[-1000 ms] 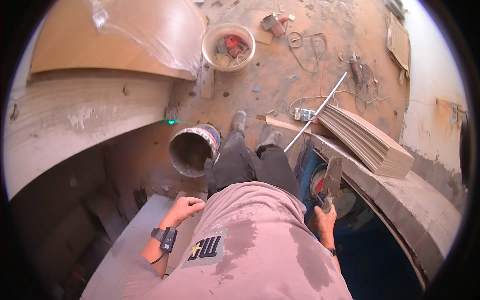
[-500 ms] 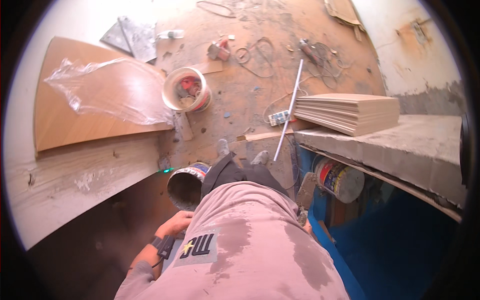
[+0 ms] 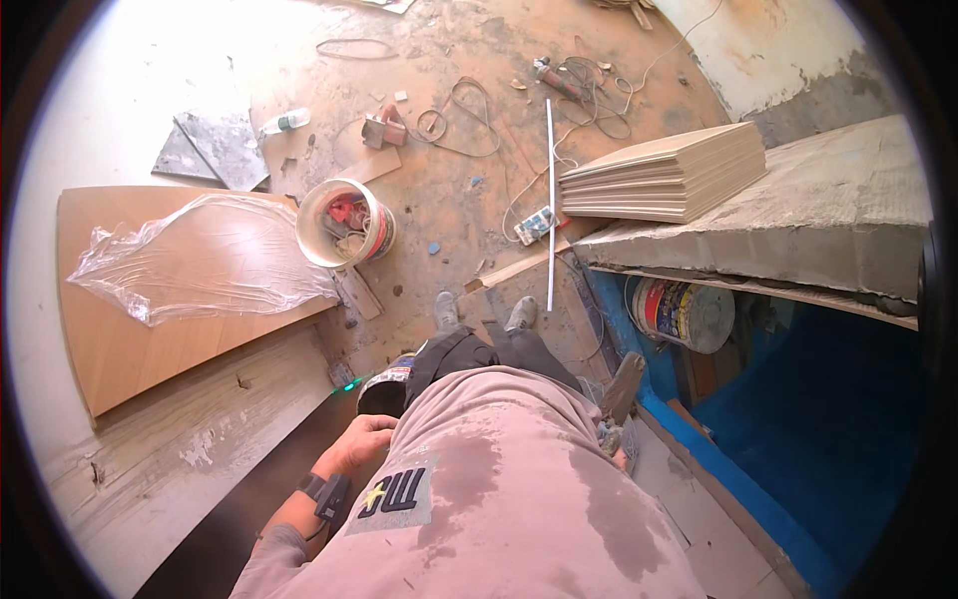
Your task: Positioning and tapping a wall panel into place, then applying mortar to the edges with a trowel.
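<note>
**First inspector:** How are we finding the hands?

**Second inspector:** We are finding them apart. The left hand (image 3: pixel 361 444) is resting near the side of the shirt (image 3: pixel 504 474), its fingers bending; we cannot tell whether they are gripping anything. A bucket (image 3: pixel 392 371) is standing just ahead.

**First inspector:** And the right hand (image 3: pixel 623 460)?

**Second inspector:** The shirt is hiding most of it. We are seeing it clasping a grey, dirty trowel (image 3: pixel 625 384), whose blade is pointing forward near blue sheeting (image 3: pixel 689 436).
</note>
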The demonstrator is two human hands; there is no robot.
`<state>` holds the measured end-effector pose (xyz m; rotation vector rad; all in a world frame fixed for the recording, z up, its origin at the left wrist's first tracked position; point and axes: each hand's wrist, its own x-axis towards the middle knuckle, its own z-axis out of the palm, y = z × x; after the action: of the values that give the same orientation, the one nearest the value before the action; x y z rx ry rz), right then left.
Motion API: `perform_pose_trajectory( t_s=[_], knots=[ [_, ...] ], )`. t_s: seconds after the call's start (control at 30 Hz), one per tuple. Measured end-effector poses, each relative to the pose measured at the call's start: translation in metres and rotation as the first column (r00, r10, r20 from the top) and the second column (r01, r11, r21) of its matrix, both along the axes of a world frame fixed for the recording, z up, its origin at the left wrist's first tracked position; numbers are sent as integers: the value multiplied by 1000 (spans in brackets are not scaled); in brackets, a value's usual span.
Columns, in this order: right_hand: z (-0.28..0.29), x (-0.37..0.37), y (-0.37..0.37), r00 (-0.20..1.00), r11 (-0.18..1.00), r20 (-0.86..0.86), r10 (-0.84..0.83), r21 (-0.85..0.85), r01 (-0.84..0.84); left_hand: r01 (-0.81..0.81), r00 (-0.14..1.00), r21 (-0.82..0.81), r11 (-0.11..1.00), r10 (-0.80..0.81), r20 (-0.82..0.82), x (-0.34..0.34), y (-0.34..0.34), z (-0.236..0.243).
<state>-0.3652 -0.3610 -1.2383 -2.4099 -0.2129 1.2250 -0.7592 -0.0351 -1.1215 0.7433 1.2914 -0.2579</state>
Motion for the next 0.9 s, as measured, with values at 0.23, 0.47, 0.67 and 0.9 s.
perform_pose_trajectory(
  t_s=[0.23, 0.47, 0.67, 0.9],
  knots=[
    [-26, -40, -20, 983, 986, -140, -121, -130, 103, 41, 996, 86, 995, -33, -86, -34, 11, 8],
    [80, -41, 119, 997, 974, -8, -74, 214, 74, 195, 975, 342, 919, -145, -167, -26, 45, 11],
    [75, -39, 147, 993, 958, -94, -66, 274, 89, -9, 985, 364, 931, 72, -159, -37, 32, 12],
    [77, -28, 232, 986, 886, 68, 152, 432, -166, 107, 994, 522, 846, -107, -30, -31, 66, -44]
  ],
)
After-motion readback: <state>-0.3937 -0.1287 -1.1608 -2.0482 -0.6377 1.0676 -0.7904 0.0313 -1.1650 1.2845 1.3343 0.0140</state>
